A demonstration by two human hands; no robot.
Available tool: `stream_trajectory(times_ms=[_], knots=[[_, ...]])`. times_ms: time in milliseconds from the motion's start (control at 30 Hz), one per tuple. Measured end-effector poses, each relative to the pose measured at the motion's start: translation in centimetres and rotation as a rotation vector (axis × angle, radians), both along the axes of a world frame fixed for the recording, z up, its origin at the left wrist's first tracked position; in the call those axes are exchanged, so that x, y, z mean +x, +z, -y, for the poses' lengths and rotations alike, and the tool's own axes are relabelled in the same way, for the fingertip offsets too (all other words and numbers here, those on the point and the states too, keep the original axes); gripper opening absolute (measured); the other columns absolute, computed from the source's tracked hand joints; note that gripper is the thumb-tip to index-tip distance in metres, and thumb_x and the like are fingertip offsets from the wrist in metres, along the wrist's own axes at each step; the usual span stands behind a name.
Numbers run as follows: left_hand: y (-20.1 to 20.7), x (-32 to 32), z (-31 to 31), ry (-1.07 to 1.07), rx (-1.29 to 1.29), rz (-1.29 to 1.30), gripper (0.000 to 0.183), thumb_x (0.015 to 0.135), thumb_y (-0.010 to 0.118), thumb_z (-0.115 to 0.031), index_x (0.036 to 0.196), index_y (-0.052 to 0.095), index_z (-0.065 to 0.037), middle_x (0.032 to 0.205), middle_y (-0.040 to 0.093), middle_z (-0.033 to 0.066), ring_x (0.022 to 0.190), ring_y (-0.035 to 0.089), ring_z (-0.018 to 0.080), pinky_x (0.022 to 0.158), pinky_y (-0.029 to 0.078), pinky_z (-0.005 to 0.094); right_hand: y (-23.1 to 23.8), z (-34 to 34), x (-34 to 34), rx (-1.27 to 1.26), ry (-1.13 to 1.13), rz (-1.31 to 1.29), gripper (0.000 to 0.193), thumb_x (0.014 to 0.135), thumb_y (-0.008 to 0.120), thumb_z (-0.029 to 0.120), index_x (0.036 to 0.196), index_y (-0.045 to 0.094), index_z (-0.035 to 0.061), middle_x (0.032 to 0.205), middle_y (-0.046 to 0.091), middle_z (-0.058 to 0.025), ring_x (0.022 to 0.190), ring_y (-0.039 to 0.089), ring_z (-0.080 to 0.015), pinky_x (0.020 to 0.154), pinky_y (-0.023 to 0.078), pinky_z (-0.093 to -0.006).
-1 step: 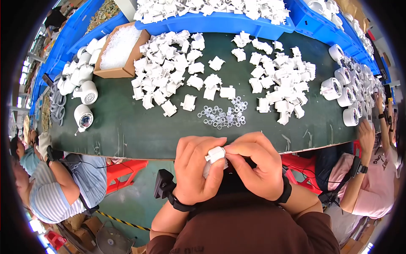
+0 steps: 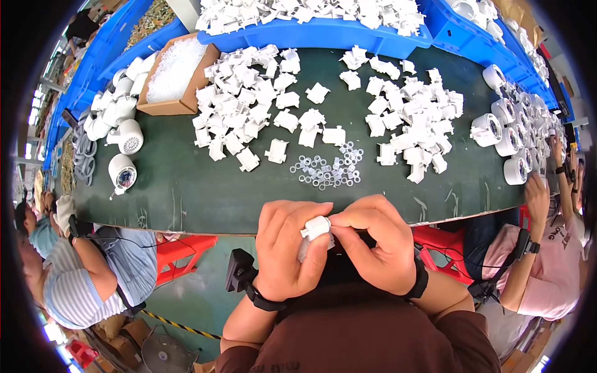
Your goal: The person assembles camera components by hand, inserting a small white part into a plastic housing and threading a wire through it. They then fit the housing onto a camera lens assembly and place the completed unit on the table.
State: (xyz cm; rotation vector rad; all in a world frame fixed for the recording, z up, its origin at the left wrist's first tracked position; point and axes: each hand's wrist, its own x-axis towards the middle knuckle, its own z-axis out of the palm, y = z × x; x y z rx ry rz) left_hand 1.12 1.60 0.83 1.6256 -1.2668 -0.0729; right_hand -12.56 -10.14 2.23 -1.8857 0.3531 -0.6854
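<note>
Where the fingers gathered: there it was, the left hand (image 2: 283, 248) curled around a small white part (image 2: 317, 227), index finger above and thumb below, closed right onto the plastic!
Right hand (image 2: 376, 242): thumb and forefinger came together in a tight pinch at the part's right end; whether they had hold of something tiny of their own, I could not tell.
White part's looks: glossy and bright, with a smooth, rounded upper body and a stubby prong poking out on the left; a duller, greyer-white portion showed beneath, half hidden by the thumb.
White part's place: up before the brown shirt (image 2: 373, 336), just short of the near edge of the green table (image 2: 236, 199).
Rings: straight ahead, a loose scatter of little translucent rings (image 2: 321, 170), what a sprinkle!
White heaps: jagged white pieces sprawled in a left heap (image 2: 233, 102) and a right heap (image 2: 420, 118), a few strays between.
Far edge: a blue bin (image 2: 317, 40), brimming with more white pieces.
</note>
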Motion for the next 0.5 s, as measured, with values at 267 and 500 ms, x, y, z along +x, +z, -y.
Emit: stream_trajectory(times_ms=[267,500], knots=[[0.2,0.7,-1.1,-0.013,0.064,0.197,0.034,0.077,0.076,-0.014,0.110,0.071,-0.006,0.102,0.071,0.0061,0.086,0.062,0.0277,0.073,0.051,0.0384,1.2,4.0,-0.3,-0.480,-0.229,-0.231,0.017,0.086,0.071,-0.007,0.099,0.072,0.0027,0.102,0.066,-0.0116,0.090,0.064,-0.0288,0.076,0.052,-0.0360],[-0.4,-0.2,-0.4,0.002,0.031,0.116,0.036,0.075,0.080,-0.006,0.106,0.060,-0.006,0.102,0.068,0.0112,0.086,0.062,0.0295,0.071,0.049,0.0370,-1.2,3.2,1.0,-0.510,-0.203,-0.206,0.016,0.084,0.073,-0.005,0.097,0.069,0.0020,0.096,0.064,-0.0114,0.088,0.062,-0.0323,0.076,0.052,-0.0391]])
